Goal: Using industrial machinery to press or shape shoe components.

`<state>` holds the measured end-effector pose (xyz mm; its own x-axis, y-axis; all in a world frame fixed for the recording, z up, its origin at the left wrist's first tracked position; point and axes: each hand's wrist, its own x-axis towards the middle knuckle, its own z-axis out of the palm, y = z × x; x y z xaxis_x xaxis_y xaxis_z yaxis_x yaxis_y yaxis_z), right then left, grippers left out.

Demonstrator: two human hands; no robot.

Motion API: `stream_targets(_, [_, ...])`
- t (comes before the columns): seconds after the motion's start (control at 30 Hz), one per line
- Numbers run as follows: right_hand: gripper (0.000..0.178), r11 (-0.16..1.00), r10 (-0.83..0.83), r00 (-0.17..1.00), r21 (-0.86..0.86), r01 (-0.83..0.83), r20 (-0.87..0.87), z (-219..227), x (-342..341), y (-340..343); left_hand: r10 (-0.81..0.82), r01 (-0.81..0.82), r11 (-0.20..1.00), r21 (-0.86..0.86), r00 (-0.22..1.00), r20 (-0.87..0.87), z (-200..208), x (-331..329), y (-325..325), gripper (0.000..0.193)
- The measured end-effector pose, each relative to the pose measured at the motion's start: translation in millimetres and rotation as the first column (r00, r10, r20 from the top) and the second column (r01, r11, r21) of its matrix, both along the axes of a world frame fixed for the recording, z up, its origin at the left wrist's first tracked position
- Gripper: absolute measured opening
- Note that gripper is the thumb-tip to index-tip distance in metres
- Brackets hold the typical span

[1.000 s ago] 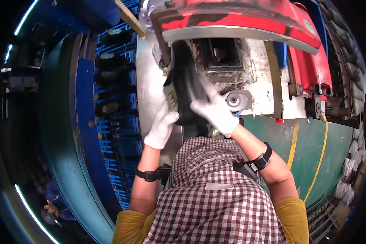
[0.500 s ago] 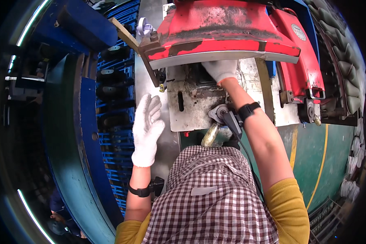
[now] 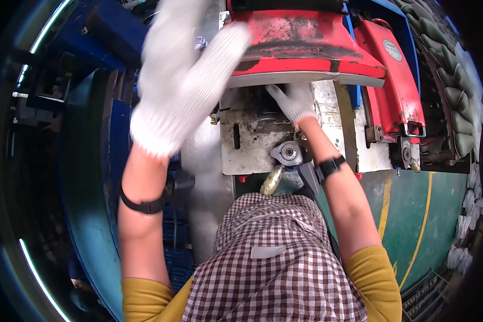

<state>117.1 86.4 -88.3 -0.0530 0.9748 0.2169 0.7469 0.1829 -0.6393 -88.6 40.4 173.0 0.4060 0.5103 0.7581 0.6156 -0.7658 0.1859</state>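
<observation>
My left hand [image 3: 180,80], in a white knitted glove, is raised high at the left of the red press head [image 3: 300,35]. It is blurred, holds nothing I can see, and has its thumb spread from the fingers. My right hand [image 3: 296,102], gloved too, reaches beneath the press head's metal front edge. Its thumb stands apart, and the fingertips are partly hidden by the press. Beside that thumb lies a dark block [image 3: 268,104] in shadow on the stained metal plate [image 3: 273,153]; whether the hand touches it I cannot tell.
A round metal fitting [image 3: 287,154] and a gold-wrapped handle [image 3: 272,180] are at the plate's near edge. Another red machine part [image 3: 392,75] stands at right, beside stacked grey-green curved pieces [image 3: 453,96]. A blue machine frame [image 3: 121,155] runs along the left.
My left hand has risen up and forward from beside the plate, now covering the rack and the press's left end. Under the press, my right hand has shifted slightly, its thumb now showing apart.
</observation>
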Motion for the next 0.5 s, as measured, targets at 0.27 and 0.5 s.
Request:
stream_targets(0.27, [0.011, 0.959, -0.246, 0.886, -0.232, 0.163, -0.394, -30, 101, -197, -0.127, -0.021, 0.910, -0.415, 0.936, -0.327, 51, 72, 48, 0.033])
stream_targets(0.5, [0.038, 0.565, 0.042, 0.808, -0.653, -0.504, -0.587, -42, 95, -228, -0.340, -0.052, 0.229, -0.972, 0.931, -0.130, 7, 83, 63, 0.023])
